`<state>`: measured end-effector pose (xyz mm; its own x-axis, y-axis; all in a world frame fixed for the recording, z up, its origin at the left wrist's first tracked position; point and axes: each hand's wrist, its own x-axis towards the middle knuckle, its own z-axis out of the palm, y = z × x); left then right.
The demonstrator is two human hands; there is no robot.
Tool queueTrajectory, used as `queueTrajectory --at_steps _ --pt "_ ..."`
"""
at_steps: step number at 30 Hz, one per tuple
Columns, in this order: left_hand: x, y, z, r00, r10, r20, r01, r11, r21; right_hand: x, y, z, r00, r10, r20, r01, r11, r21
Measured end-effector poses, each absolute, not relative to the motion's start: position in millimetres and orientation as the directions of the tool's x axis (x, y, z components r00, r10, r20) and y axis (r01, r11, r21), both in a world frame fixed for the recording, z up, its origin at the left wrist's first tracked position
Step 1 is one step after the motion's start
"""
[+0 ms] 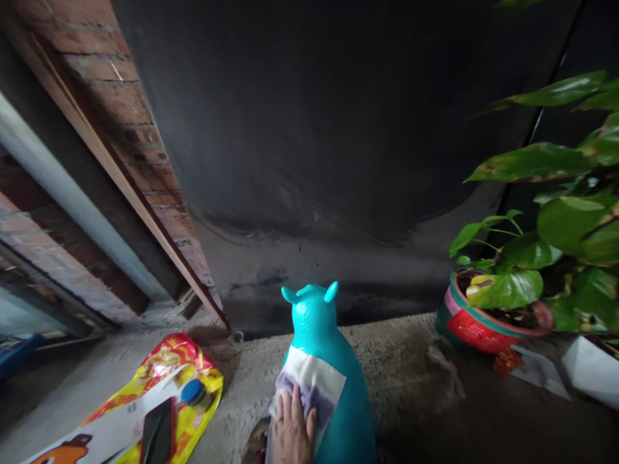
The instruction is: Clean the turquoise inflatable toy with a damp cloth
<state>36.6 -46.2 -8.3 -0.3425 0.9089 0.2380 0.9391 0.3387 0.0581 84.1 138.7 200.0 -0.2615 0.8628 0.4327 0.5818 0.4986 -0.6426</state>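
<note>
Writing on the yellow bag [159, 386] is too blurred to read. One hand [291, 430], side unclear, presses flat with fingers spread on a cloth [309, 383] against the teal inflatable toy [324, 361] on the concrete ledge [396, 361].

One hand [291, 430] lay flat on a white-and-purple cloth [309, 390], pressing it against the turquoise toy animal [325, 361] — which hand, indeterminate. Left of the toy: yellow bag [159, 393] bearing a phone [158, 432]. Right of it — a potted plant [503, 309].
</note>
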Motion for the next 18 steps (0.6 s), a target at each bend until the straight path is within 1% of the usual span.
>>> queueTrajectory --at_steps 2,4,9,11,13,18 --pt "38 -56 -10 -0.348 0.916 0.198 0.936 0.349 0.031 82 142 195 -0.171 0.835 0.523 0.702 0.476 -0.53" --pt "42 -52 3 -0.357 0.92 0.162 0.933 0.357 0.03 81 146 190 -0.124 0.795 0.594 0.779 0.449 -0.438" --pt "57 -10 61 -0.416 0.904 0.099 0.909 0.411 0.064 82 145 190 -0.138 0.771 0.622 0.787 0.466 -0.404" --pt "61 -2 70 -0.448 0.889 0.092 0.894 0.444 0.065 82 142 193 -0.14 0.766 0.627 0.795 0.464 -0.39" --pt "61 -6 63 -0.432 0.895 0.112 0.902 0.429 0.052 82 140 196 -0.135 0.772 0.621 0.805 0.451 -0.385" --pt "50 -49 9 -0.307 0.937 0.167 0.951 0.309 0.015 80 139 196 -0.117 0.8 0.588 0.801 0.426 -0.42"
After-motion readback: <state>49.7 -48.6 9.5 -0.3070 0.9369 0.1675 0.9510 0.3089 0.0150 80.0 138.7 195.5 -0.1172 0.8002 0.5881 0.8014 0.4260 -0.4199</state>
